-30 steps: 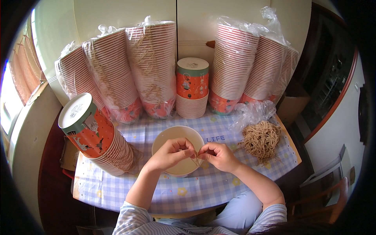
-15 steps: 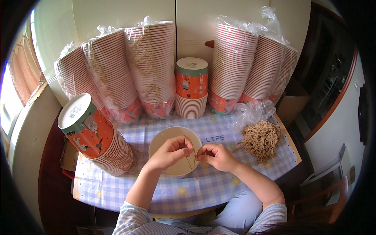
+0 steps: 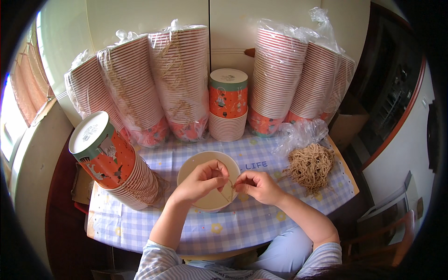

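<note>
A thin tan piece of twine (image 3: 227, 190) runs between the two hands, held just above the open mouth of a cream-coloured paper bowl (image 3: 204, 161) that sits upright on the blue-and-white checked cloth of the surface (image 3: 261, 224). The string's long axis slants down from the left hand (image 3: 201, 179) toward the right hand (image 3: 254, 185), and both grips are pinched on it, fingertips almost meeting over the bowl's right half. The two hands are equally close to it; neither reaches. The twine itself is fine, pale brown and slack-looking, too thin to tell whether it is knotted.

To the right of the bowl lies a loose tangled heap of the same tan twine (image 3: 310, 165), with a crumpled clear plastic bag (image 3: 298, 135) just behind it. To the bowl's left, a tall nested stack of orange printed paper bowls (image 3: 116, 165) lies tilted on its side, its white base facing up and left. Behind the bowl stands a short upright stack of orange bowls (image 3: 227, 105), bottom up, flanked by tall stacks wrapped in clear plastic (image 3: 179, 84) leaning against the cream cupboard doors.
</note>
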The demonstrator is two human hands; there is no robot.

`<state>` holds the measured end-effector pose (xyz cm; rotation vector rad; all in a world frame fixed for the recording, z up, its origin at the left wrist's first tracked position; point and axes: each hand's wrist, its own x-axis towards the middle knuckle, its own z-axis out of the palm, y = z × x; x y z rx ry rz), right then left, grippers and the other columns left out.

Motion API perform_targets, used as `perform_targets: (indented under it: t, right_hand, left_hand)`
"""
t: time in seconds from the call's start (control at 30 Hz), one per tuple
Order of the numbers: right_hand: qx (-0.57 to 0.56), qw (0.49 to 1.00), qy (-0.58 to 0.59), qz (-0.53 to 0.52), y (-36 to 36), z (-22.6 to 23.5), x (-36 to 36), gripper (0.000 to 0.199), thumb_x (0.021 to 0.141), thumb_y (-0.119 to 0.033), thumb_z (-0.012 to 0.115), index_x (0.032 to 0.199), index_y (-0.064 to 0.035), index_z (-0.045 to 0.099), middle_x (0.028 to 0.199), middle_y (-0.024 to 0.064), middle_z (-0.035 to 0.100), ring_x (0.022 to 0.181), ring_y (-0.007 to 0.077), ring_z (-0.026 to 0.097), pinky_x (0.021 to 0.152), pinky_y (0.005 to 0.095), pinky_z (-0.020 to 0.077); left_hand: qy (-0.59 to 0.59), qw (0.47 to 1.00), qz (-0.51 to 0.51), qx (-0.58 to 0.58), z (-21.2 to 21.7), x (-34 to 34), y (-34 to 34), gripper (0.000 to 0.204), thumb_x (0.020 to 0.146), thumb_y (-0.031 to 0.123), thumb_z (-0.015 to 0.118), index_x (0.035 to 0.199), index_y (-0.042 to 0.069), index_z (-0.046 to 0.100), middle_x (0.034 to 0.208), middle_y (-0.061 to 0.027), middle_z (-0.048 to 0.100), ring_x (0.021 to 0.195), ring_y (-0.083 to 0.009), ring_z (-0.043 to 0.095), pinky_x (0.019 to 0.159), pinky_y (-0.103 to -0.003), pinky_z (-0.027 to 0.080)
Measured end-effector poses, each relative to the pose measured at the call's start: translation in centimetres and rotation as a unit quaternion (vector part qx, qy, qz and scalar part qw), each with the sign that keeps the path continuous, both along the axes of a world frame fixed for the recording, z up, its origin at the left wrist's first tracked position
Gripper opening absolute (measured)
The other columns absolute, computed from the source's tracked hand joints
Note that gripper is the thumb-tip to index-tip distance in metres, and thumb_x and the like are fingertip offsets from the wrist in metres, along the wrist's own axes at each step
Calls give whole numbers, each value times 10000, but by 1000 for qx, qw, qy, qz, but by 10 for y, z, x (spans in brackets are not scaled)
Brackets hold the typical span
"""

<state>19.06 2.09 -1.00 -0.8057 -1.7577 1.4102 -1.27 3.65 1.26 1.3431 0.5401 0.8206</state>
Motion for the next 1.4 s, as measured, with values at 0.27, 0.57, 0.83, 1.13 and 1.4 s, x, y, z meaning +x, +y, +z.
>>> perform_targets:
  t: [0.27,0.57,0.83,1.13,1.4]
  right_hand:
    - [86,993,-53,-65,-6,14,1,82,816,-75,576,864,-9,568,722,6,585,640,50,520,578,203,441]
    - [131,984,-93,-77,-8,18,0,81,807,-66,580,861,-7,566,719,32,595,646,69,544,580,215,455]
    - [82,994,-49,-54,-5,8,0,86,823,-69,562,875,-2,553,736,28,597,671,63,548,600,209,455]
    - [-98,993,58,-24,-4,9,-2,114,848,-104,540,908,-7,532,780,15,583,725,64,548,637,190,440]
    - [-218,974,66,-6,-2,11,1,134,848,-138,549,931,-33,550,796,-3,566,698,56,502,629,176,411]
  left_hand:
    - [81,995,-20,60,-6,0,1,110,808,89,550,864,0,517,679,1,529,616,-57,500,554,-186,401]
    - [118,983,59,130,-9,5,-4,137,811,118,554,846,-14,571,657,26,517,602,-26,462,524,-185,384]
    - [187,956,124,188,-1,9,-8,102,779,89,576,825,4,610,597,-4,543,562,-35,480,504,-204,398]
    - [157,958,146,190,-9,12,-8,101,783,78,601,850,5,622,700,-70,629,649,-95,596,578,-227,468]
    - [141,953,162,212,-12,14,-7,96,778,70,609,849,7,621,705,-71,633,656,-106,607,575,-230,471]
